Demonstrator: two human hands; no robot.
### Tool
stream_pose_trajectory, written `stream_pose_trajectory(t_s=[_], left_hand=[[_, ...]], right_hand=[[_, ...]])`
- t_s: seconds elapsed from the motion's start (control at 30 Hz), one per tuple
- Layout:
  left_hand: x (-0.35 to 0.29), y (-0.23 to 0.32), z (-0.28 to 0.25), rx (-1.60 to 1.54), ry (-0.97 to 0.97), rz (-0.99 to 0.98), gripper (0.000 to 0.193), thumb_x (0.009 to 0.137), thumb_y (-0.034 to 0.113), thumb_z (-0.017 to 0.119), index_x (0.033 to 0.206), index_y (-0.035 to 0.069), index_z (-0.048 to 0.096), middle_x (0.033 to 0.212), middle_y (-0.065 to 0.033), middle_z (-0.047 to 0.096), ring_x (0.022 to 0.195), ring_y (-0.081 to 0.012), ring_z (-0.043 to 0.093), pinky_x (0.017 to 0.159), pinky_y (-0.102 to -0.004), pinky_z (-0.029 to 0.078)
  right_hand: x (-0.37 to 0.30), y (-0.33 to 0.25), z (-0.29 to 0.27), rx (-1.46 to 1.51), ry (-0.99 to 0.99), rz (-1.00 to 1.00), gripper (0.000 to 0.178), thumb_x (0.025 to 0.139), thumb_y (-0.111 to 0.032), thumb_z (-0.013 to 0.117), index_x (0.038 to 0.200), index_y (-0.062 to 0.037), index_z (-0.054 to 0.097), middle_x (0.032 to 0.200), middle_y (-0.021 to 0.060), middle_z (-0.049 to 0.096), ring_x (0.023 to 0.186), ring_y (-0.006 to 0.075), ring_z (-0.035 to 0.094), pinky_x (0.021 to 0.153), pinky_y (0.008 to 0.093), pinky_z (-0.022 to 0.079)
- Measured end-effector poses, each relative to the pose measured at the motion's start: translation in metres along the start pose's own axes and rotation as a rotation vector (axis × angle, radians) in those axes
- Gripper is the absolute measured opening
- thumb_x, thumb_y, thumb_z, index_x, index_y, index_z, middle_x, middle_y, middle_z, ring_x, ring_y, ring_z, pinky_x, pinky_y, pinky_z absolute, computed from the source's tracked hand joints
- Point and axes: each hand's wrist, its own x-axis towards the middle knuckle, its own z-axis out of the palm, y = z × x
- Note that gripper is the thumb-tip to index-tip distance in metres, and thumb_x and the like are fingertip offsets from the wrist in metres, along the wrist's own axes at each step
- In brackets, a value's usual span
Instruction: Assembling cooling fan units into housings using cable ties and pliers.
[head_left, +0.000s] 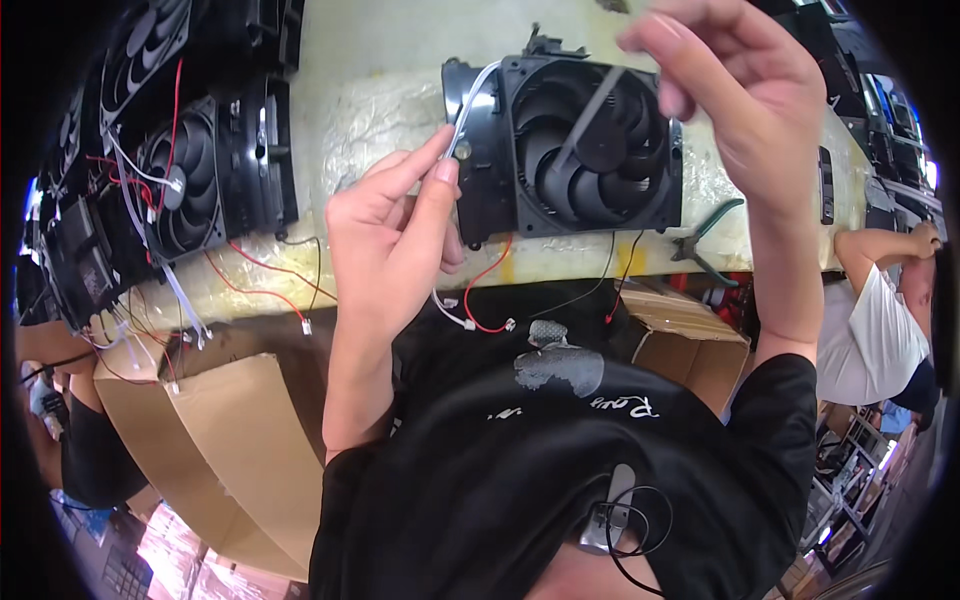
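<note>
White cable (466, 110) slants up-right along black fan (600, 145); left hand (385, 240) (nearer) pinches it; right hand (745, 95) opposite, grip unclear.

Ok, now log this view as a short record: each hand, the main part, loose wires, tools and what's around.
Left hand: pinching a white cable at the fan unit's left side
Right hand: above the fan's upper right, blurred; whether it holds the pale strip below its fingertips is unclear
Main part: black fan unit on the table
Loose wires: red wire hanging over the near edge
Tools: green-handled pliers, right of the fan
Surroundings: more fan units left; open cardboard box below
</note>
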Motion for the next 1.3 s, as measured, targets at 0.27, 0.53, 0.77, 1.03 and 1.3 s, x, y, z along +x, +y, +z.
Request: stream_pose_trajectory(t_s=[0.27, 0.53, 0.77, 1.03, 1.3], left_hand=[[-0.001, -0.001, -0.001, -0.070, -0.010, -0.055, 0.026, 0.093, -0.002, 0.058, 0.118, -0.005, 0.064, 0.080, -0.0052, 0.059, 0.049, -0.0060, 0.053, 0.042, -0.0203, 0.041], [-0.003, -0.002, -0.003, -0.067, -0.027, -0.068, 0.026, 0.093, -0.001, 0.059, 0.118, -0.004, 0.064, 0.080, -0.0041, 0.059, 0.050, -0.0053, 0.053, 0.043, -0.0202, 0.041], [-0.007, 0.014, -0.002, 0.049, -0.097, -0.103, 0.028, 0.095, 0.003, 0.057, 0.121, -0.004, 0.062, 0.082, -0.0077, 0.067, 0.057, -0.0069, 0.058, 0.050, -0.0198, 0.046], [-0.013, 0.001, 0.005, 0.591, -0.094, 0.195, 0.032, 0.092, 0.003, 0.061, 0.123, 0.001, 0.063, 0.071, -0.0004, 0.056, 0.053, -0.0056, 0.046, 0.049, -0.0218, 0.037], [-0.016, 0.003, 0.002, 0.856, -0.021, 0.414, 0.027, 0.087, 0.004, 0.063, 0.114, 0.000, 0.062, 0.077, -0.0125, 0.061, 0.060, -0.0222, 0.061, 0.055, -0.0340, 0.047]], right_hand=[[0.026, 0.009, 0.052, 0.192, -0.094, 0.199, 0.014, 0.088, -0.006, 0.069, 0.094, 0.0067, 0.066, 0.079, 0.0066, 0.068, 0.059, 0.0062, 0.062, 0.053, 0.0162, 0.049], [0.028, 0.007, 0.053, 0.097, -0.158, 0.336, 0.015, 0.088, -0.007, 0.069, 0.095, 0.0059, 0.066, 0.076, 0.0055, 0.068, 0.059, 0.0051, 0.062, 0.052, 0.0153, 0.048], [0.023, 0.000, 0.052, 0.037, -0.285, 0.237, 0.012, 0.087, -0.006, 0.070, 0.090, 0.0061, 0.068, 0.076, 0.0051, 0.069, 0.057, 0.0040, 0.060, 0.050, 0.0151, 0.046], [0.015, 0.021, 0.055, -0.225, -0.368, -0.316, 0.009, 0.080, -0.007, 0.071, 0.082, 0.0015, 0.068, 0.081, 0.0111, 0.064, 0.066, 0.0176, 0.061, 0.058, 0.0266, 0.047], [0.004, -0.003, 0.055, -0.407, -0.540, -0.079, 0.014, 0.086, -0.008, 0.069, 0.097, 0.0012, 0.069, 0.085, 0.0037, 0.071, 0.066, 0.0066, 0.059, 0.059, 0.0207, 0.046]])
